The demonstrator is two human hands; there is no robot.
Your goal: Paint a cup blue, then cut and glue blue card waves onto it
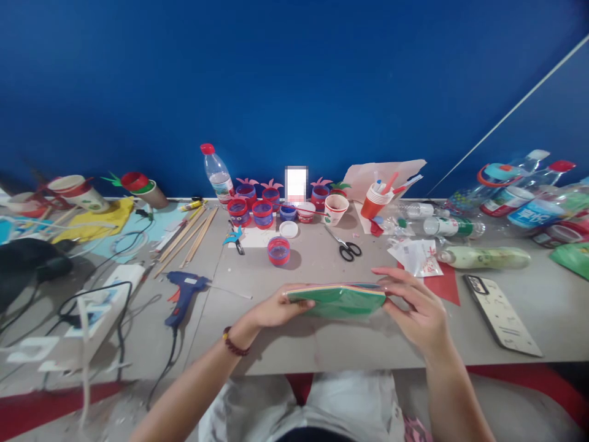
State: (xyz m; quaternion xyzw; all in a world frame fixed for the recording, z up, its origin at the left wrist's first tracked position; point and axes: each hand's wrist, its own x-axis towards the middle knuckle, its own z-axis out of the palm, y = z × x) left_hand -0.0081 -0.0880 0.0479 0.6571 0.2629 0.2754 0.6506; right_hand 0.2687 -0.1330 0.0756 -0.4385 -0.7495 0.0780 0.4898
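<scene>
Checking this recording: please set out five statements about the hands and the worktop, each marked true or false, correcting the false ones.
1. The left hand and right hand both hold the green-faced stack of sheets. True.
2. The glue gun is in the right hand. False: it lies on the table, to the left of the left hand.
3. A beaded bracelet is on the left wrist. True.
4. The phone lies between the two hands. False: it lies to the right of the right hand.
5. The scissors lie on the table, beyond the stack of sheets. True.
</scene>
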